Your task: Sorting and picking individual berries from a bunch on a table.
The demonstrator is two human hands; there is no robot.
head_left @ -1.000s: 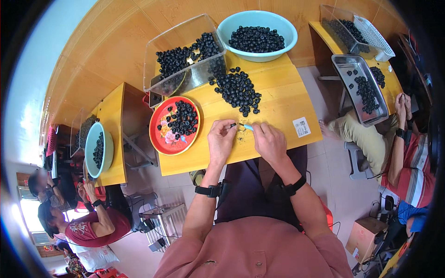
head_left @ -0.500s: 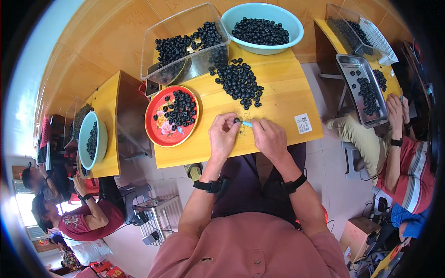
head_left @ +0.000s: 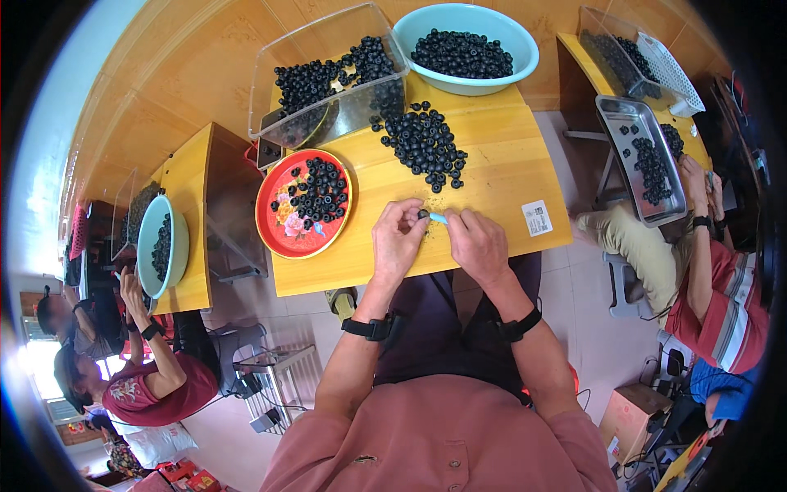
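My left hand [head_left: 398,243] pinches a small dark round fruit [head_left: 423,214] at its fingertips above the near part of the yellow table [head_left: 500,176]. My right hand [head_left: 478,243] holds a thin light-blue tool [head_left: 438,218] whose tip touches that fruit. Just beyond my hands lies a loose pile of the same dark fruits [head_left: 425,145]. To the left sits a red flowered plate [head_left: 287,220] with several fruits on it.
A clear plastic bin [head_left: 328,78] and a light-blue bowl [head_left: 466,37], both holding dark fruits, stand at the table's far edge. A white label [head_left: 538,218] lies to my right. Other people work at neighbouring tables: metal tray [head_left: 644,160] right, bowl [head_left: 157,244] left.
My hands stay together on the fruit and tool at the same spot. The view has shifted slightly, with the table sliding a little in the picture.
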